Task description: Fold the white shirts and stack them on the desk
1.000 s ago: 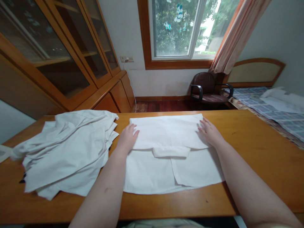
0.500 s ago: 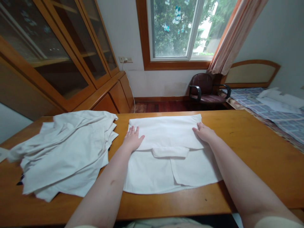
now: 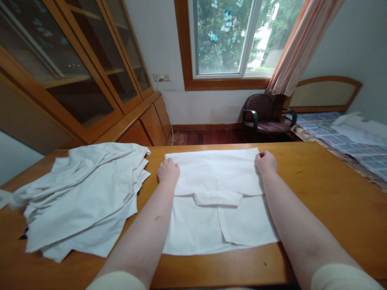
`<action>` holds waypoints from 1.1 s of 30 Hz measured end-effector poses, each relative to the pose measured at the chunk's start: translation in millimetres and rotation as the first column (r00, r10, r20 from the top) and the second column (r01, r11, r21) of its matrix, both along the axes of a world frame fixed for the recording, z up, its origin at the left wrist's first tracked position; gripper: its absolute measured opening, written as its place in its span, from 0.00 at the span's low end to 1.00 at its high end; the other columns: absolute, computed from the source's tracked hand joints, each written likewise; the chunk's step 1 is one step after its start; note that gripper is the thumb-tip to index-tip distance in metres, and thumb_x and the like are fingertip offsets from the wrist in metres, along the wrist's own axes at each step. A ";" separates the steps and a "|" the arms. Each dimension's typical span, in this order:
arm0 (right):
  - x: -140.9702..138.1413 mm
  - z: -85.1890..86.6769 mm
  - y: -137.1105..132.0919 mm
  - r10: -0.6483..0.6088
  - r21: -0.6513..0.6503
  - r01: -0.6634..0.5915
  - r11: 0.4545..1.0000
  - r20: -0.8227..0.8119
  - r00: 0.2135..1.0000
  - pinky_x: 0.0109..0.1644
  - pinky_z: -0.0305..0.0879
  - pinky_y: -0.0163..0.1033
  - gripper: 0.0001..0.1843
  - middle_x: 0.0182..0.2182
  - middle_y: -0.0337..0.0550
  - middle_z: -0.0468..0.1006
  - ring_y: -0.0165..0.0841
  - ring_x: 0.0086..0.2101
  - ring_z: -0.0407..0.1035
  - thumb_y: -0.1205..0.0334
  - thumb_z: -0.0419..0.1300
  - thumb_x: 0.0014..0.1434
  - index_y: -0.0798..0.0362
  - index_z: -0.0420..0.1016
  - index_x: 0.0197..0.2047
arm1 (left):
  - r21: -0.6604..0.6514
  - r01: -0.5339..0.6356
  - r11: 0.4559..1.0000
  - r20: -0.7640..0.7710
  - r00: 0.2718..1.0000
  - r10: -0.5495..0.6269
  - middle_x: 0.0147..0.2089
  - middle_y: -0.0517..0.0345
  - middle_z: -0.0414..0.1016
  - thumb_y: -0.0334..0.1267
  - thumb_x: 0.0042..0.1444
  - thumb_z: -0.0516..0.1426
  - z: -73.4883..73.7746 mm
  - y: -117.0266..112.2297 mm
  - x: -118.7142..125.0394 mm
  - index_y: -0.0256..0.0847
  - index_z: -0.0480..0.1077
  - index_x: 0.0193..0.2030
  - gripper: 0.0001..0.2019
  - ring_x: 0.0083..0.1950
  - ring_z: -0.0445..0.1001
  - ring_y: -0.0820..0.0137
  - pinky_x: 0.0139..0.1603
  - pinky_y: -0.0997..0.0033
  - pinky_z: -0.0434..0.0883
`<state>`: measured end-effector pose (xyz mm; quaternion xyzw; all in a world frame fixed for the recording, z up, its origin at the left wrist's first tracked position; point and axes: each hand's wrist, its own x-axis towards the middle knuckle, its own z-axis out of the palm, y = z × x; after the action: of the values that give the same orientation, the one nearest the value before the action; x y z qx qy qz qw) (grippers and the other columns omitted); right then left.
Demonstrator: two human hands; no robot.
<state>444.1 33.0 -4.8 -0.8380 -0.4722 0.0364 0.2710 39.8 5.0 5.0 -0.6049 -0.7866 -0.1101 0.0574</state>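
Observation:
A white shirt (image 3: pixel 216 201) lies half folded on the wooden table (image 3: pixel 320 193) straight in front of me, its top part turned down over the collar. My left hand (image 3: pixel 168 170) is closed on the shirt's far left corner. At the far right corner my right hand (image 3: pixel 265 162) is also closed on the cloth. Both fists sit near the table's far edge.
A loose heap of white garments (image 3: pixel 81 193) covers the table's left side. Beyond the table are a wooden glass-door cabinet (image 3: pixel 75 68) on the left, a dark office chair (image 3: pixel 266 114) under the window, and a bed (image 3: pixel 347 137) with a checked cover on the right.
Both hands were lying flat and open on the shirt. They have slid out to its far corners and curled shut on the cloth.

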 end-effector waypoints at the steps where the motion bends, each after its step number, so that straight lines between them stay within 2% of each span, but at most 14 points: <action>1: 4.6 -2.1 1.3 -0.001 0.071 0.005 0.997 -0.062 0.998 0.43 0.65 0.43 0.11 0.36 0.52 0.77 0.39 0.38 0.70 0.60 0.54 0.54 0.55 0.74 0.37 | 0.028 0.001 1.000 0.020 1.000 -0.002 0.51 0.41 0.70 0.41 0.57 0.50 -1.1 0.7 -2.7 0.36 0.67 0.50 0.17 0.53 0.68 0.55 0.48 0.59 0.68; 3: 12.0 -6.7 5.3 0.017 0.199 0.027 0.980 -0.217 0.976 0.42 0.66 0.41 0.11 0.35 0.48 0.77 0.35 0.35 0.70 0.63 0.54 0.53 0.55 0.73 0.38 | 0.078 0.002 0.997 0.067 0.998 -0.008 0.56 0.40 0.67 0.40 0.56 0.50 -2.3 3.0 -8.6 0.34 0.64 0.54 0.20 0.56 0.67 0.56 0.52 0.60 0.66; 5: 16.5 -11.6 10.3 0.046 0.284 0.080 0.955 -0.411 0.911 0.40 0.67 0.38 0.12 0.32 0.45 0.76 0.31 0.31 0.70 0.66 0.53 0.52 0.55 0.71 0.40 | 0.094 -0.007 0.996 0.117 0.993 -0.004 0.59 0.39 0.64 0.40 0.56 0.50 -2.6 5.8 -13.8 0.33 0.61 0.58 0.23 0.58 0.65 0.56 0.55 0.60 0.64; 8: 19.2 -17.7 17.7 0.085 0.318 0.164 0.934 -0.643 0.761 0.35 0.69 0.35 0.14 0.30 0.43 0.76 0.28 0.28 0.70 0.70 0.52 0.50 0.56 0.70 0.42 | 0.048 -0.028 0.998 0.184 0.983 0.019 0.58 0.38 0.66 0.41 0.57 0.50 -1.3 9.7 -17.9 0.32 0.61 0.59 0.24 0.56 0.67 0.55 0.54 0.60 0.64; 10: 20.2 -20.5 21.5 0.097 0.311 0.184 0.932 -0.706 0.702 0.35 0.70 0.35 0.15 0.31 0.44 0.76 0.28 0.29 0.71 0.71 0.52 0.50 0.57 0.69 0.42 | 0.024 -0.030 0.999 0.212 0.977 0.024 0.57 0.38 0.67 0.41 0.57 0.49 0.2 11.6 -18.6 0.32 0.61 0.59 0.24 0.55 0.68 0.54 0.53 0.59 0.65; 12: 21.5 -22.7 24.2 0.099 0.302 0.178 0.936 -0.713 0.694 0.37 0.70 0.35 0.16 0.33 0.46 0.76 0.28 0.31 0.72 0.71 0.52 0.50 0.57 0.69 0.44 | 0.017 -0.033 0.999 0.232 0.972 0.028 0.57 0.39 0.67 0.42 0.57 0.49 1.3 13.2 -18.9 0.33 0.61 0.60 0.25 0.56 0.68 0.54 0.53 0.58 0.65; 16: 23.3 -23.9 25.9 0.112 0.270 0.104 0.957 -0.677 0.727 0.38 0.71 0.36 0.15 0.35 0.47 0.77 0.31 0.34 0.72 0.69 0.54 0.51 0.57 0.70 0.44 | 0.009 -0.059 0.998 0.272 0.961 0.055 0.57 0.41 0.68 0.42 0.57 0.49 1.0 15.6 -20.9 0.35 0.61 0.59 0.24 0.56 0.67 0.55 0.54 0.58 0.65; 21: 17.1 -13.7 19.5 0.121 0.234 0.059 0.970 -0.685 0.719 0.36 0.70 0.36 0.20 0.32 0.46 0.76 0.33 0.32 0.71 0.64 0.59 0.50 0.58 0.70 0.48 | 0.023 -0.061 0.998 0.287 0.957 0.052 0.57 0.41 0.68 0.42 0.57 0.50 -0.6 16.0 -22.8 0.35 0.62 0.59 0.24 0.56 0.67 0.55 0.55 0.58 0.65; 24: 12.1 -6.5 14.4 0.196 0.274 0.011 0.962 -0.716 0.670 0.34 0.70 0.34 0.22 0.36 0.46 0.76 0.32 0.32 0.71 0.62 0.59 0.51 0.55 0.67 0.51 | 0.024 -0.063 0.998 0.281 0.958 0.054 0.57 0.41 0.68 0.43 0.57 0.50 -0.3 15.5 -22.8 0.35 0.62 0.59 0.24 0.56 0.67 0.55 0.55 0.58 0.65; 26: 10.3 -4.0 12.6 0.261 0.335 0.009 0.942 -0.752 0.605 0.35 0.70 0.34 0.22 0.38 0.45 0.76 0.31 0.33 0.72 0.63 0.59 0.50 0.53 0.65 0.50 | 0.023 -0.064 0.998 0.281 0.958 0.055 0.57 0.41 0.68 0.43 0.57 0.50 -0.2 15.3 -22.8 0.35 0.62 0.59 0.24 0.55 0.68 0.55 0.55 0.57 0.65; 29: 9.4 -2.9 12.6 0.280 0.361 0.065 0.930 -0.814 0.509 0.33 0.70 0.34 0.23 0.35 0.44 0.76 0.31 0.31 0.71 0.63 0.60 0.48 0.53 0.65 0.49 | 0.026 -0.064 0.998 0.276 0.960 0.054 0.56 0.41 0.68 0.43 0.56 0.49 -0.9 15.2 -23.1 0.35 0.63 0.58 0.24 0.55 0.68 0.55 0.54 0.58 0.65; 31: 8.8 -3.0 13.2 0.238 0.338 0.103 0.935 -0.818 0.524 0.32 0.69 0.34 0.22 0.30 0.42 0.75 0.30 0.29 0.70 0.62 0.62 0.46 0.55 0.67 0.46 | 0.028 -0.063 0.998 0.272 0.961 0.053 0.56 0.41 0.68 0.43 0.56 0.49 -1.7 15.4 -23.2 0.35 0.63 0.58 0.24 0.55 0.68 0.55 0.53 0.58 0.66; 33: 7.9 -3.2 13.3 0.189 0.322 0.126 0.938 -0.782 0.593 0.32 0.68 0.34 0.20 0.27 0.40 0.75 0.30 0.28 0.69 0.62 0.64 0.44 0.56 0.71 0.42 | 0.030 -0.060 0.998 0.268 0.962 0.050 0.56 0.41 0.69 0.42 0.56 0.49 -2.3 15.7 -23.3 0.35 0.62 0.58 0.24 0.55 0.68 0.55 0.53 0.58 0.66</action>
<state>451.9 46.3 -8.0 -0.6612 -0.3126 0.3316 0.5960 16.6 20.7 2.7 -0.5614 -0.8013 -0.2037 -0.0347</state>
